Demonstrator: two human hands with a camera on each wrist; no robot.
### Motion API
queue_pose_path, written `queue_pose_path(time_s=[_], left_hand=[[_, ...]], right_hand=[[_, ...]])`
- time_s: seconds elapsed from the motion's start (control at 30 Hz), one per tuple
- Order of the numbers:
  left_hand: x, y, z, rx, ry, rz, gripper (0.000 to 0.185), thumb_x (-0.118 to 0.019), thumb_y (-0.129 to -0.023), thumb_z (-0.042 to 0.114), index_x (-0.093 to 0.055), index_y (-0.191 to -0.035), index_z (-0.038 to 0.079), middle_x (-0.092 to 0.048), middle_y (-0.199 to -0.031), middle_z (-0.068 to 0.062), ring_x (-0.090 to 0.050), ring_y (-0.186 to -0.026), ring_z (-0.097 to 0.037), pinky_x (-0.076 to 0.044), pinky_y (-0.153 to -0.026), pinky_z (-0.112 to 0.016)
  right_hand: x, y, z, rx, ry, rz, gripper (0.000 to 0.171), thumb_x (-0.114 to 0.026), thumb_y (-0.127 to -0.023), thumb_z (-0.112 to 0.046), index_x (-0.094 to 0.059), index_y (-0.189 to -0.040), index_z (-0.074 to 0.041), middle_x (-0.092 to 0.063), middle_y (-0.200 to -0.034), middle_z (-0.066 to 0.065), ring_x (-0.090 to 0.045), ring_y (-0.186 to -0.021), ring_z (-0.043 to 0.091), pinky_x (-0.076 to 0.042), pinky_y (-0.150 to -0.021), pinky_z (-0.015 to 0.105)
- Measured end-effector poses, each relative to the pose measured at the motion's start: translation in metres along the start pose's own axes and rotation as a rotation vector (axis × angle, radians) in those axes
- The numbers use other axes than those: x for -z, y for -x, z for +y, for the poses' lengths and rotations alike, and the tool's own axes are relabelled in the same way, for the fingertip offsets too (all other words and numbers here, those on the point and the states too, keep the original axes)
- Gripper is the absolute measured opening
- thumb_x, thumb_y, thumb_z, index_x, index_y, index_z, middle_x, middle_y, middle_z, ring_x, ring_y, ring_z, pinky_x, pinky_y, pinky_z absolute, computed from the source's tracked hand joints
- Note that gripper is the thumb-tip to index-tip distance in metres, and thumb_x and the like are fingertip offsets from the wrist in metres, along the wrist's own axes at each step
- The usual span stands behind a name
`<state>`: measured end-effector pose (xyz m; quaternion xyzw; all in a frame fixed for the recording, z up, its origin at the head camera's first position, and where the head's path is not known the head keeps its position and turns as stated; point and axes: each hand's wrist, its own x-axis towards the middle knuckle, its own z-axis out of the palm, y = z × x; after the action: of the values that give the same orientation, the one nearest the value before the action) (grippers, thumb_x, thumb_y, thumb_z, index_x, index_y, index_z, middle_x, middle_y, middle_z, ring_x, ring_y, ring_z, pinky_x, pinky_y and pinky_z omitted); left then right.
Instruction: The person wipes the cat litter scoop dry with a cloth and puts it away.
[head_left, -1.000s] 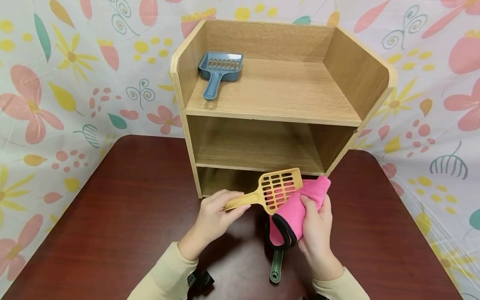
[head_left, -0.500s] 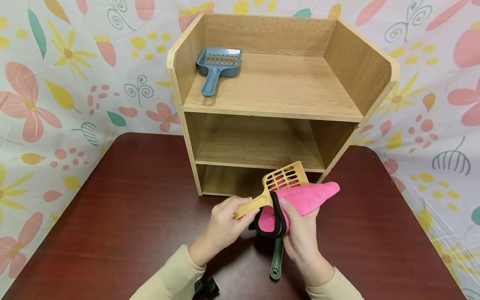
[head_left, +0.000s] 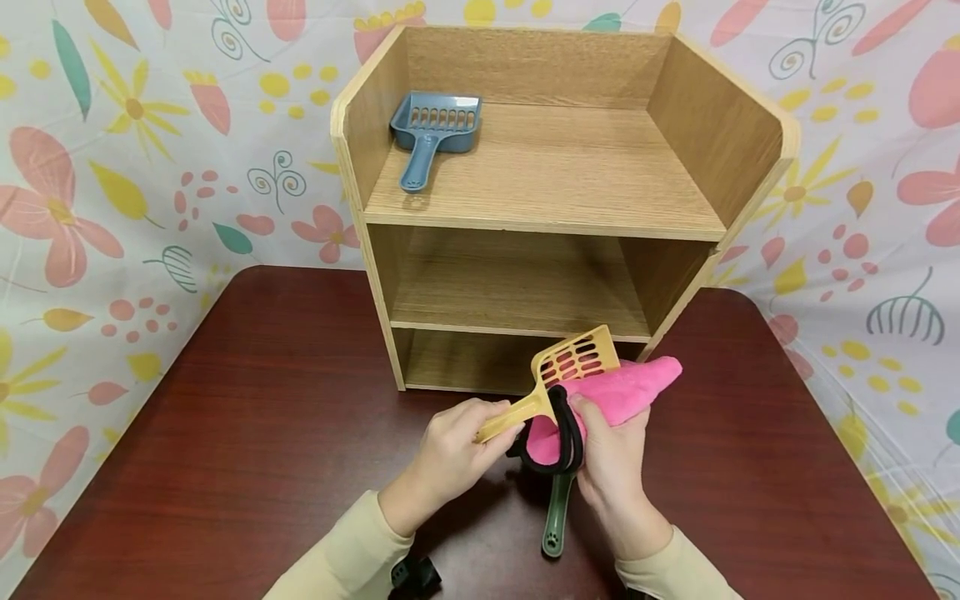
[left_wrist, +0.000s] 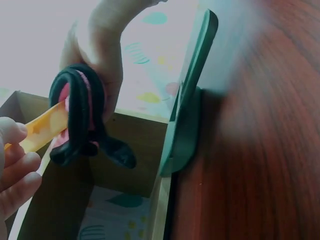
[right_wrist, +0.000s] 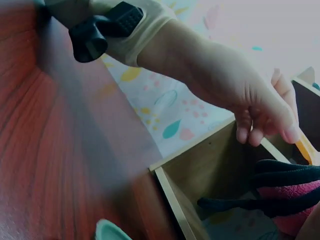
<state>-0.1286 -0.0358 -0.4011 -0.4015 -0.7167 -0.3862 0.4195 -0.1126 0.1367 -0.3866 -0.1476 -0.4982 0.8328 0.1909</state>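
My left hand [head_left: 480, 425] grips the handle of a yellow slotted scoop [head_left: 576, 358], held above the table with its head tilted up and to the right. My right hand [head_left: 600, 425] grips a pink cloth [head_left: 622, 392] with black trim [head_left: 566, 429] and presses it against the scoop's neck and underside. In the left wrist view the black trim [left_wrist: 75, 115] sits against the yellow handle [left_wrist: 42, 127]. A green scoop [head_left: 557, 517] lies on the table under the hands, its head hidden by the cloth.
A wooden shelf unit [head_left: 540, 225] stands on the dark red table [head_left: 262, 400] right behind the hands. A blue scoop [head_left: 431, 129] lies on its top shelf at the left. Floral cloth [head_left: 150, 167] hangs behind and on both sides.
The cloth has slid from under the scoop's head down to its neck. The scoop has tilted up more steeply, and both hands have come closer together.
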Motion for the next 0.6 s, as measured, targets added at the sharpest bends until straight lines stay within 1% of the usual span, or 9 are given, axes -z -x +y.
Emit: queue_pose_path(time_s=[0.1, 0.17, 0.27, 0.37, 0.43, 0.5, 0.6], left_hand=[[0.002, -0.001, -0.001, 0.014, 0.013, -0.006, 0.020, -0.065, -0.089, 0.021, -0.064, -0.089, 0.000, -0.070, -0.079, -0.008, -0.067, -0.066, -0.015, -0.054, -0.061, -0.017], [0.004, -0.002, -0.001, 0.038, 0.025, -0.010, 0.019, -0.069, -0.086, 0.019, -0.065, -0.088, 0.001, -0.070, -0.078, -0.008, -0.067, -0.065, -0.015, -0.053, -0.060, -0.016], [0.008, -0.005, 0.000, 0.102, 0.061, -0.025, 0.018, -0.076, -0.078, 0.014, -0.066, -0.086, 0.001, -0.071, -0.077, -0.009, -0.066, -0.064, -0.014, -0.052, -0.058, -0.014], [0.013, -0.007, 0.000, 0.177, 0.099, -0.042, 0.020, -0.080, -0.071, 0.009, -0.067, -0.085, 0.002, -0.071, -0.078, -0.010, -0.064, -0.063, -0.014, -0.050, -0.056, -0.014], [0.014, -0.008, 0.001, 0.212, 0.115, -0.049, 0.022, -0.081, -0.068, 0.006, -0.067, -0.084, 0.002, -0.072, -0.078, -0.010, -0.065, -0.063, -0.015, -0.050, -0.056, -0.014], [0.014, -0.008, 0.001, 0.231, 0.126, -0.047, 0.023, -0.081, -0.067, 0.004, -0.067, -0.084, 0.003, -0.072, -0.079, -0.010, -0.064, -0.063, -0.014, -0.049, -0.055, -0.014], [0.011, -0.006, 0.002, 0.225, 0.136, -0.030, 0.023, -0.081, -0.067, 0.003, -0.066, -0.085, 0.003, -0.071, -0.079, -0.010, -0.065, -0.063, -0.015, -0.050, -0.056, -0.014]], right_hand=[[0.002, -0.004, 0.000, 0.039, -0.011, 0.013, 0.062, -0.054, -0.083, 0.018, -0.029, -0.128, -0.016, -0.048, -0.120, 0.011, -0.063, -0.095, 0.016, -0.056, -0.078, 0.031], [0.003, -0.006, -0.002, 0.070, -0.015, 0.026, 0.062, -0.053, -0.082, 0.018, -0.029, -0.128, -0.016, -0.048, -0.122, 0.011, -0.061, -0.099, 0.018, -0.056, -0.079, 0.031], [0.004, -0.008, -0.004, 0.129, -0.026, 0.043, 0.066, -0.052, -0.081, 0.021, -0.028, -0.131, -0.016, -0.047, -0.126, 0.012, -0.057, -0.106, 0.021, -0.055, -0.082, 0.030], [0.005, -0.009, -0.006, 0.178, -0.026, 0.076, 0.067, -0.053, -0.080, 0.021, -0.028, -0.131, -0.015, -0.046, -0.127, 0.012, -0.055, -0.109, 0.024, -0.054, -0.083, 0.028], [0.004, -0.009, -0.007, 0.188, -0.037, 0.090, 0.067, -0.054, -0.080, 0.020, -0.029, -0.131, -0.015, -0.047, -0.127, 0.012, -0.056, -0.109, 0.024, -0.054, -0.084, 0.029], [0.004, -0.007, -0.007, 0.176, -0.057, 0.098, 0.065, -0.055, -0.081, 0.019, -0.030, -0.131, -0.015, -0.048, -0.126, 0.013, -0.057, -0.107, 0.023, -0.055, -0.083, 0.030], [0.002, -0.003, -0.006, 0.133, -0.116, 0.077, 0.064, -0.054, -0.084, 0.017, -0.029, -0.132, -0.016, -0.048, -0.127, 0.013, -0.060, -0.105, 0.022, -0.055, -0.083, 0.033]])
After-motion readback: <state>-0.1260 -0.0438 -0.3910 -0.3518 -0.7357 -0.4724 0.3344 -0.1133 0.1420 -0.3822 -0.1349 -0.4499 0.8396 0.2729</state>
